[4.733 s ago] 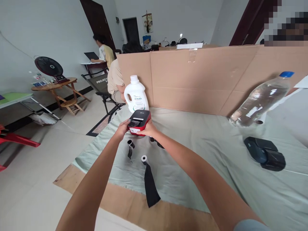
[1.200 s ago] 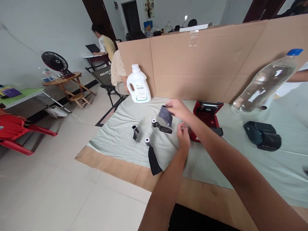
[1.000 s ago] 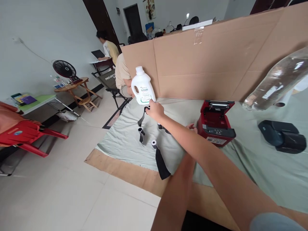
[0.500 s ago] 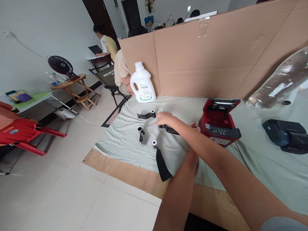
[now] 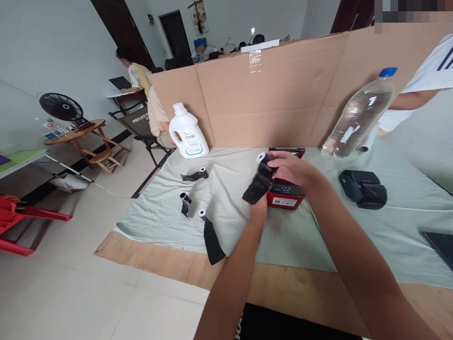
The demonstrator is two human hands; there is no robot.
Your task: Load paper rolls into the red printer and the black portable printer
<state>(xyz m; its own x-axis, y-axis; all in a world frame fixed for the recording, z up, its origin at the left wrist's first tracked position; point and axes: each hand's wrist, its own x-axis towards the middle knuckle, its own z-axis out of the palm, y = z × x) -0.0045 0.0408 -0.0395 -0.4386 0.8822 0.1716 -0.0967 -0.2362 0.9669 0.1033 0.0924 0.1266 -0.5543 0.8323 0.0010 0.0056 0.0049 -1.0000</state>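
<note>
My right hand (image 5: 292,168) is closed around a roll of black ribbon (image 5: 260,178) with a white core, its loose tail hanging down to the left. Behind and below that hand is a small red printer (image 5: 285,202) with a raised lid, partly covered by the hand. My left hand (image 5: 260,207) is at the printer's left side; the hanging ribbon hides its fingers. Three more black rolls lie to the left on the cloth: a far roll (image 5: 203,173), a middle roll (image 5: 184,197) and a near roll (image 5: 202,214) with a long flat tail.
A cardboard sheet (image 5: 247,104) stands behind the pale green cloth (image 5: 148,222). Against it are a white detergent bottle (image 5: 189,137) and a large clear bottle (image 5: 364,113). A dark handheld device (image 5: 364,188) and a dark flat object (image 5: 439,248) lie right. Other people sit or stand beyond.
My right hand has lifted the black ribbon roll off the cloth and carried it right, in front of the red printer. My left hand stays beside the printer. The view has turned right.
</note>
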